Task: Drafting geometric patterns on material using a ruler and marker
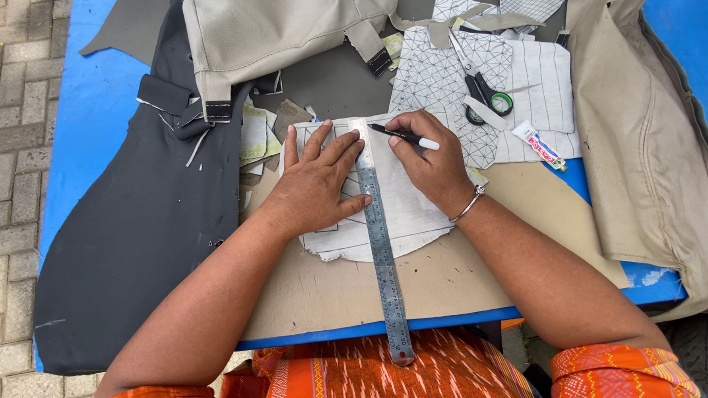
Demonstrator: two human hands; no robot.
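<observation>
2 hands meet at the steel ruler (381, 248) – our left hand (316, 183) spread flat, pressing it onto the white piece (405, 213); right hand (431, 164) pinching a pen (402, 135) beside it. Beyond the ruler's far end – a white tube (538, 144) with red print.

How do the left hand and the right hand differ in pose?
The left hand lies flat, fingers spread, pressing the steel ruler onto the white piece; the right hand is curled, its grip closed on a black pen. The right wrist wears a bangle; the left is bare. Both rest on the white piece.
</observation>
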